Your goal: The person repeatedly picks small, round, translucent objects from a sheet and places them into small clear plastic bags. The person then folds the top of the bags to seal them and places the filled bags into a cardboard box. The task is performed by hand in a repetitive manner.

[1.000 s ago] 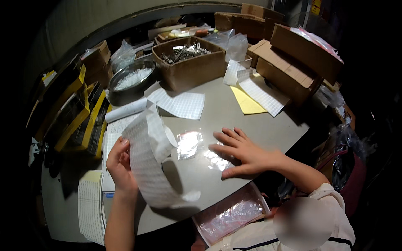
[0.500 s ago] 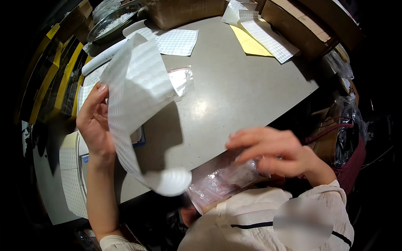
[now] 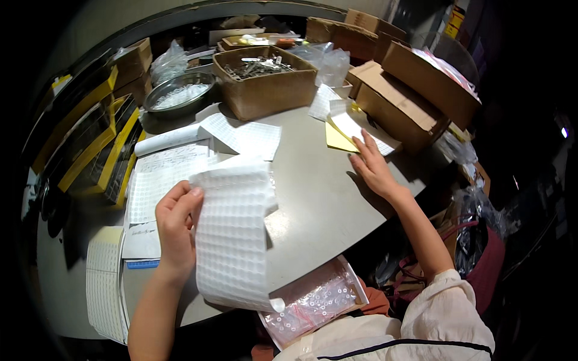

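My left hand (image 3: 176,225) grips the left edge of a long white sheet of small round stickers (image 3: 232,234), which hangs curled over the grey table (image 3: 313,192). My right hand (image 3: 372,166) lies stretched out flat, fingers apart, on the table's far right, its fingertips touching a white gridded sheet (image 3: 352,126) that lies over a yellow paper (image 3: 337,139). A clear bag of small rings (image 3: 313,301) rests in a shallow tray at the near table edge, just under the hanging sheet.
A cardboard box of metal parts (image 3: 265,81) stands at the back, a metal bowl of white bits (image 3: 177,96) to its left. More sticker sheets (image 3: 247,135) and paper lie left of centre. Cardboard boxes (image 3: 409,90) line the right, yellow-edged bins (image 3: 90,138) the left.
My right hand left the bags near the table's front edge and reached out to the far right, onto the white sheet. The left hand still holds the sticker sheet. The view tilted back up.
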Tool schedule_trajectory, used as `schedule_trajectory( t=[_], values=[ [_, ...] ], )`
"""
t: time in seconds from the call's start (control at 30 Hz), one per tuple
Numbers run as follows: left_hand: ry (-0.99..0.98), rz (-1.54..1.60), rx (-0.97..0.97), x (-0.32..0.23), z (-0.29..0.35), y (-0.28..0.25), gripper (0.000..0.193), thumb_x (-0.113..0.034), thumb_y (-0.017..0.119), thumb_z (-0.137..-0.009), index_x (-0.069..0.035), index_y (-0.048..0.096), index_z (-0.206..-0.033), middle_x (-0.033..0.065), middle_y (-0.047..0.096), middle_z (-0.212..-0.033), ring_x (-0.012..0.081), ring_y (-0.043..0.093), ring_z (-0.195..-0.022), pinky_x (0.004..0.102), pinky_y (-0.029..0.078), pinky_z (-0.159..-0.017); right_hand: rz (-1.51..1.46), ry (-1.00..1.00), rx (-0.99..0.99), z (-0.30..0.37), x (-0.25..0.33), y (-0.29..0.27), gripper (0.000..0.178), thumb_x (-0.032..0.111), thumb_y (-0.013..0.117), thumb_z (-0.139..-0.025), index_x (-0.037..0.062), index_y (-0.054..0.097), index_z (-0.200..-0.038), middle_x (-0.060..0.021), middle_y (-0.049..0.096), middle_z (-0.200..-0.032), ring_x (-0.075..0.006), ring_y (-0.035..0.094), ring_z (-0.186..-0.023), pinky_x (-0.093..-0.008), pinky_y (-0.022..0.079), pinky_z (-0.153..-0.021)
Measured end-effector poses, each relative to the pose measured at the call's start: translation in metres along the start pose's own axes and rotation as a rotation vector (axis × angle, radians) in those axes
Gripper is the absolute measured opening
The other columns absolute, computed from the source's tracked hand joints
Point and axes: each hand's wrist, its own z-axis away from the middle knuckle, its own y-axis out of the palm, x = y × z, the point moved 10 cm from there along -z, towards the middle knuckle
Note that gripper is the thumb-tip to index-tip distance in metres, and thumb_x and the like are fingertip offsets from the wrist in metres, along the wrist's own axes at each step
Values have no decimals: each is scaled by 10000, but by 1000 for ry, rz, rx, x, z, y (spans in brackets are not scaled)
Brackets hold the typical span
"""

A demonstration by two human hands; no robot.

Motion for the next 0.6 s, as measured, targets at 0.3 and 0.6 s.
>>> schedule_trajectory(
  t=[0.3,0.6],
  values=[
    [341,-514,184,-7,26,26,98,-36,701,-935,17,656,-866,25,635,-764,78,549,-679,258,439,-629,-581,-14,153,-2,127,-6,344,268,606,-1068,17,684,-1289,-201,562,-1518,-317,528,-1418,-407,388,-1187],
    [669,-798,383,-24,45,62,91,-19,748,-787,-31,691,-857,109,637,-811,263,629,-711,349,495,-629,-821,-10,684,-2,220,51,429,348,614,-1070,21,652,-1346,-156,734,-1185,-246,688,-1082,-381,537,-962]
  ],
)
